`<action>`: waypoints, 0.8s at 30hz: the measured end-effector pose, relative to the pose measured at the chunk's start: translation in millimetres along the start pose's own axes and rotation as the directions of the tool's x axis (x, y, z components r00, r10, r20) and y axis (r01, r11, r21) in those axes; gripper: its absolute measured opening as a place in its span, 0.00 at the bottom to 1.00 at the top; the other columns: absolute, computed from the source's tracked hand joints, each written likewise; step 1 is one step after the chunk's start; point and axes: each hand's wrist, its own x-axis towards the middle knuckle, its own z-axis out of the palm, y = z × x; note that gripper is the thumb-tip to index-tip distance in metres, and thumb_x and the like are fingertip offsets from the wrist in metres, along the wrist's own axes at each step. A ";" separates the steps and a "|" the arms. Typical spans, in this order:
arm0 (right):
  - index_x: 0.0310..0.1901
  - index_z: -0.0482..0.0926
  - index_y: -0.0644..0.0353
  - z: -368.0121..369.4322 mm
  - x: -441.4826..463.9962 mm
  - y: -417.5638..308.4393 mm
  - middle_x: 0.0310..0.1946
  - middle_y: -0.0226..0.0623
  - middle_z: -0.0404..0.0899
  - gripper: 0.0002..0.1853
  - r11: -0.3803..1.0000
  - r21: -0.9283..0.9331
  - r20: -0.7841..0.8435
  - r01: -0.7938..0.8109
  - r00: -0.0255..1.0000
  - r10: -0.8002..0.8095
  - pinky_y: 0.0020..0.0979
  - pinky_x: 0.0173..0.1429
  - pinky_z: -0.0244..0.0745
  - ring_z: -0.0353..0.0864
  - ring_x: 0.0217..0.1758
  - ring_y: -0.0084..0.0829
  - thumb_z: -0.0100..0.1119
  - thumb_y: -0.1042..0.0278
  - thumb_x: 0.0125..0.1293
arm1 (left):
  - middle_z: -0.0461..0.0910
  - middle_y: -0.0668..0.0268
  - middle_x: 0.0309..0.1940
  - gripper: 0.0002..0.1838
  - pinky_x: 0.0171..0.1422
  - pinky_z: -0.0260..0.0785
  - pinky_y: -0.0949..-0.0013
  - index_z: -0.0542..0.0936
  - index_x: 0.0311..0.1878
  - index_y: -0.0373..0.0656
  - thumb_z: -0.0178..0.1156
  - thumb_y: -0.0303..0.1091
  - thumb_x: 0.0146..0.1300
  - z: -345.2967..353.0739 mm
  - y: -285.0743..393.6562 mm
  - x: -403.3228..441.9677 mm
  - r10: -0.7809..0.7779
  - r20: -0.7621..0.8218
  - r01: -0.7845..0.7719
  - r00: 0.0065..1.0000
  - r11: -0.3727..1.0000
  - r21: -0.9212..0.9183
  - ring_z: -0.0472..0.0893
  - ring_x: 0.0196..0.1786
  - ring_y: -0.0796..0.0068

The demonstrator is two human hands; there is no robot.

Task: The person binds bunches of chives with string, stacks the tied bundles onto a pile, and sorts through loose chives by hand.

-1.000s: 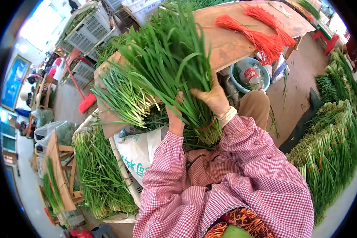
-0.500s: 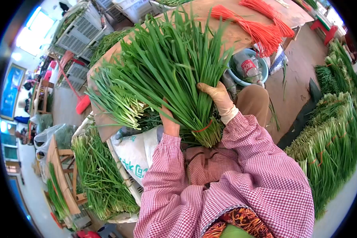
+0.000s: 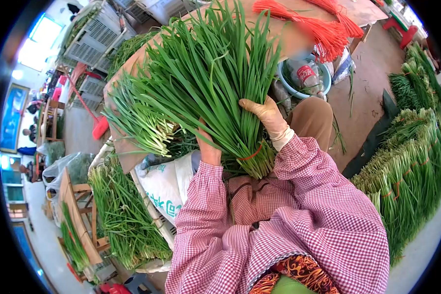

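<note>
A large bundle of garlic chives (image 3: 215, 88) fans out in front of me, its cut ends pointing down toward my lap. A red tie (image 3: 251, 153) circles it near the stem ends. My left hand (image 3: 208, 146), bare, is closed on the bundle's left side, with most fingers hidden behind the leaves. On the opposite side my right hand (image 3: 268, 116), in a pale glove, grips the bundle with its thumb across the front. A smaller loose pile of chives (image 3: 154, 132) with pale stems lies on the table beyond my left hand.
Red ties (image 3: 323, 36) lie on the brown tabletop (image 3: 291, 44). A light-blue basin (image 3: 299, 93) holding plastic bottles stands below its right edge. Tied chive bundles (image 3: 406, 166) line the floor at right. Loose chives (image 3: 125, 215) and a white printed sack (image 3: 164, 183) are at left.
The bundle and both hands have shifted very slightly up and left in view. The grip stays the same, and the scene has moved a little with the camera.
</note>
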 end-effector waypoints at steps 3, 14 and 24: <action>0.53 0.69 0.66 3.2 -1.3 -1.6 0.45 0.35 0.76 0.24 0.999 -0.032 0.006 0.016 1.000 -0.016 0.26 0.48 0.73 0.76 0.43 0.26 0.64 0.68 0.56 | 0.73 0.62 0.46 0.19 0.47 0.74 0.70 0.67 0.56 0.38 0.48 0.40 0.67 -2.3 0.5 -0.8 -0.014 0.010 0.014 1.000 0.999 0.037 0.77 0.46 0.70; 0.57 0.65 0.66 -32.4 -2.5 -52.6 0.43 0.31 0.74 0.25 0.815 -0.493 -0.198 0.305 0.873 -0.446 0.23 0.50 0.68 0.72 0.44 0.23 0.60 0.70 0.60 | 0.73 0.63 0.46 0.21 0.47 0.72 0.73 0.68 0.55 0.34 0.43 0.42 0.69 -0.1 2.8 -7.3 0.055 -0.052 -0.048 0.997 0.991 0.124 0.76 0.44 0.74; 0.47 0.75 0.63 48.1 -71.3 -99.6 0.41 0.37 0.78 0.19 0.522 -0.497 0.219 0.694 0.682 -0.698 0.23 0.42 0.71 0.77 0.38 0.24 0.63 0.78 0.52 | 0.74 0.64 0.44 0.15 0.42 0.73 0.74 0.70 0.51 0.37 0.49 0.36 0.66 11.5 9.5 -15.7 0.158 0.004 -0.157 0.987 0.973 0.171 0.77 0.41 0.75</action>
